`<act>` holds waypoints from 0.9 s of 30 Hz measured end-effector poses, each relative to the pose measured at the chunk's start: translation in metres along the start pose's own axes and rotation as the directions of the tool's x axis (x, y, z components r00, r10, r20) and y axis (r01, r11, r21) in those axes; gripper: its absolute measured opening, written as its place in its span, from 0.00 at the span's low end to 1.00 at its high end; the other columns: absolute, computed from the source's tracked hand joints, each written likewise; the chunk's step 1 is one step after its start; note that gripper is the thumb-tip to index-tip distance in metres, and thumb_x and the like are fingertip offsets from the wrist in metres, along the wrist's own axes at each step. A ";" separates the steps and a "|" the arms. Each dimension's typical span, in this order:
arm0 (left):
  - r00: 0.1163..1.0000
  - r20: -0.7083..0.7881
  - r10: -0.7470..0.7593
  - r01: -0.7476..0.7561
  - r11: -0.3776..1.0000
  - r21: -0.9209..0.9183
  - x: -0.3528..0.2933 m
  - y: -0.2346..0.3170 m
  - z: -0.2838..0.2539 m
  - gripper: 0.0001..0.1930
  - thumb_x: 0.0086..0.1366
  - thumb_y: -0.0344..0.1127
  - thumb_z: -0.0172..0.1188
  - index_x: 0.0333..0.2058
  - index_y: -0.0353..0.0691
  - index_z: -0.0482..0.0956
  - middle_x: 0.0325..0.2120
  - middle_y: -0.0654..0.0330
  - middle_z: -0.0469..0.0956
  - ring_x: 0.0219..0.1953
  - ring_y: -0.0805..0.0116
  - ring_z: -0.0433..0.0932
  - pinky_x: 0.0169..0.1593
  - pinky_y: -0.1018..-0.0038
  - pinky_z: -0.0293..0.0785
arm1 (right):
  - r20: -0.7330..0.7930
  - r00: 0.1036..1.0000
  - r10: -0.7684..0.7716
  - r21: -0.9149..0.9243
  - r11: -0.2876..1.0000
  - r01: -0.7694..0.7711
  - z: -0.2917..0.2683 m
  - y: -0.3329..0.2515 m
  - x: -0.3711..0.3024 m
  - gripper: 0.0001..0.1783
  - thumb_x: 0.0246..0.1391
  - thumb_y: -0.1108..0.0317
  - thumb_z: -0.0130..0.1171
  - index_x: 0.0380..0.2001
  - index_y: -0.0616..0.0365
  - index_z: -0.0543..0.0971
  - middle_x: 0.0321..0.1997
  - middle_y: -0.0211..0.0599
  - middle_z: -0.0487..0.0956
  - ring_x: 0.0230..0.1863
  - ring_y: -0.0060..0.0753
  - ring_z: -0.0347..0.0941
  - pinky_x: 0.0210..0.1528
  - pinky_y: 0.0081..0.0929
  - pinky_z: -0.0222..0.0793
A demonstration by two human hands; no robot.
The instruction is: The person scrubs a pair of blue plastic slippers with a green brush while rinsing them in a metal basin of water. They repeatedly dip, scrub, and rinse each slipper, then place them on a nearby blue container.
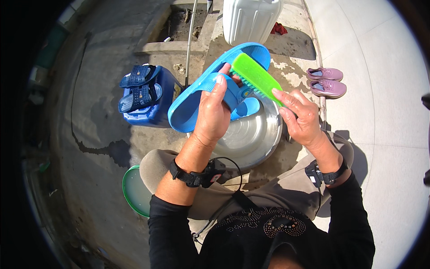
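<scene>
A light blue slide sandal (184, 107) is held up by my left hand (214, 107), whose fingers wrap round its strap. My right hand (301, 114) grips the handle end of a bright green scrubbing brush (255, 75). The brush's bristles face down toward the sandal, near its strap and toe end; whether they touch it I cannot tell. Beneath both hands stands a round metal basin (257, 141). In it another light blue sandal (247, 107) shows in part, mostly hidden by the one I hold.
On a blue jerrycan (154, 107) at the left rest dark blue slides (139, 97). A white jerrycan (251, 20) stands at the far side. Pink shoes (329, 87) sit on the pale tiles at right. A green-rimmed bucket (135, 190) is near my left knee. A thin pole (191, 40) stands behind.
</scene>
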State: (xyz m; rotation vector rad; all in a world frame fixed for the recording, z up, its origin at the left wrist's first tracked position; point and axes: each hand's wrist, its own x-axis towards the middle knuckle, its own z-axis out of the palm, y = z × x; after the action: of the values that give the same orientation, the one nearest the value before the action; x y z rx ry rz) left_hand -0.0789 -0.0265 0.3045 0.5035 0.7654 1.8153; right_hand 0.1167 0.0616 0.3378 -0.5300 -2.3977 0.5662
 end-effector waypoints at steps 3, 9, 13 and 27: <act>0.991 0.031 0.129 -0.132 0.937 0.324 -0.002 -0.005 0.001 0.31 0.71 0.46 0.46 0.63 0.28 0.55 0.60 0.47 0.61 0.60 0.61 0.64 0.61 0.67 0.61 | 0.006 1.000 -0.012 -0.187 0.982 0.013 0.001 -0.003 0.001 0.26 0.44 0.71 0.63 0.50 0.41 0.79 0.25 0.29 0.71 0.17 0.34 0.69 0.18 0.28 0.65; 0.952 0.191 0.239 -0.299 0.604 0.738 -0.011 -0.020 0.006 0.27 0.70 0.43 0.49 0.60 0.29 0.60 0.48 0.43 0.73 0.52 0.55 0.73 0.56 0.65 0.67 | -0.084 0.990 0.110 -0.363 0.922 -0.133 -0.008 -0.003 0.016 0.26 0.45 0.78 0.60 0.50 0.43 0.79 0.24 0.35 0.70 0.20 0.37 0.71 0.22 0.31 0.65; 0.945 0.138 0.295 -0.303 0.640 0.706 -0.009 -0.019 0.000 0.23 0.69 0.39 0.51 0.57 0.29 0.65 0.46 0.45 0.74 0.51 0.57 0.74 0.55 0.66 0.68 | 0.059 0.989 0.137 -0.110 0.985 -0.129 -0.004 -0.012 0.009 0.26 0.47 0.79 0.58 0.51 0.46 0.78 0.24 0.37 0.70 0.20 0.37 0.70 0.23 0.30 0.66; 0.963 0.113 0.244 -0.251 0.662 0.706 -0.011 -0.023 -0.011 0.22 0.68 0.37 0.55 0.58 0.35 0.68 0.51 0.54 0.72 0.54 0.63 0.70 0.58 0.69 0.63 | 0.064 0.996 0.061 -0.039 0.998 -0.058 -0.010 -0.001 0.006 0.25 0.49 0.80 0.56 0.52 0.49 0.78 0.23 0.38 0.71 0.20 0.34 0.70 0.24 0.27 0.66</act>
State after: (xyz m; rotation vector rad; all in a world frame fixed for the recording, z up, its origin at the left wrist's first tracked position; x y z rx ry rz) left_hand -0.0670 -0.0346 0.2806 1.1778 1.4767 1.6983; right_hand 0.1184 0.0666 0.3476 -0.6095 -2.4649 0.5734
